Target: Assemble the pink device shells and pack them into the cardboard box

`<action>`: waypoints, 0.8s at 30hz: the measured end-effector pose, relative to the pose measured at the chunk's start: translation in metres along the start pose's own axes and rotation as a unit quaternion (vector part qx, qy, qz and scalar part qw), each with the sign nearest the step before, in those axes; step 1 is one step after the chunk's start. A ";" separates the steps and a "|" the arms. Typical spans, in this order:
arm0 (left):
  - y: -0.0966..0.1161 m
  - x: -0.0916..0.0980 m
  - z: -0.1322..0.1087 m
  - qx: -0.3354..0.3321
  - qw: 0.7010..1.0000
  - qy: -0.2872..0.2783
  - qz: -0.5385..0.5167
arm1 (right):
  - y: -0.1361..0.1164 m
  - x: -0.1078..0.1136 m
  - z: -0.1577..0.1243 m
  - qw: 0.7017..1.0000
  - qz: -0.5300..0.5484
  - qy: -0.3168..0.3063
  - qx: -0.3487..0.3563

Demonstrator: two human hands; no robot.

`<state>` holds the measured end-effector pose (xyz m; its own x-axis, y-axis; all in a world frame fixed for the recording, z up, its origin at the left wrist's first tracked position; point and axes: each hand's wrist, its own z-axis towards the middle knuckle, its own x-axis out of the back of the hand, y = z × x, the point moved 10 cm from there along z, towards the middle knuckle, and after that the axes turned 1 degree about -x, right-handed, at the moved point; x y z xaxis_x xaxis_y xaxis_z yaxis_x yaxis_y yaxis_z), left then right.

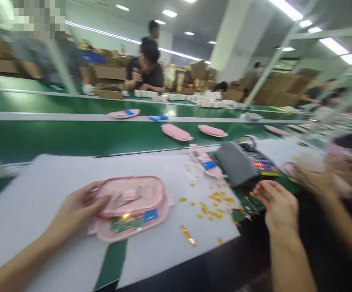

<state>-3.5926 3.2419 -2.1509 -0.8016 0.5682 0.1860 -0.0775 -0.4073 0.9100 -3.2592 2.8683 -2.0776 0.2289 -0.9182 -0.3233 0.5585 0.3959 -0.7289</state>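
Note:
Pinched in my left hand [83,205] is the left end of a pink oval cover [133,194], tilted over a matching pink shell [160,217]. Inside that shell a green circuit board [127,225], a blue block [150,215] and a small yellow light show. My right hand [276,198] is at the right, near the paper's edge, its fingertips pressed together; whatever lies between them is too small to make out. Many small yellow pieces [216,205] lie scattered on the white paper [72,170], with a gold strip [188,236] nearer the front edge.
A grey device [239,164] with a lit display stands behind my right hand. Beside it lies another open pink shell [206,161]. Pink cases [176,132] rest on the green belt [72,136]. Another person's hands [318,176] are close at the right.

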 end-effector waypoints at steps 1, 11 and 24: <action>-0.003 -0.001 -0.001 -0.002 0.999 -0.009 -0.050 | -0.019 -0.030 -0.014 0.997 -0.026 -0.059 0.051; -0.001 -0.018 0.002 -0.059 0.971 -0.098 -0.212 | -0.058 -0.329 -0.231 0.601 -0.306 -0.624 0.395; -0.001 -0.021 0.003 -0.103 0.958 -0.125 -0.237 | -0.041 -0.346 -0.237 0.552 -0.360 -0.631 0.409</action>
<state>-3.5739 3.2326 -2.1546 -0.4821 0.8672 -0.1246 -0.5341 -0.1782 0.8264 -3.5506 3.1731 -2.0789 -0.2028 -0.3159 0.9269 0.9222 0.2565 0.2892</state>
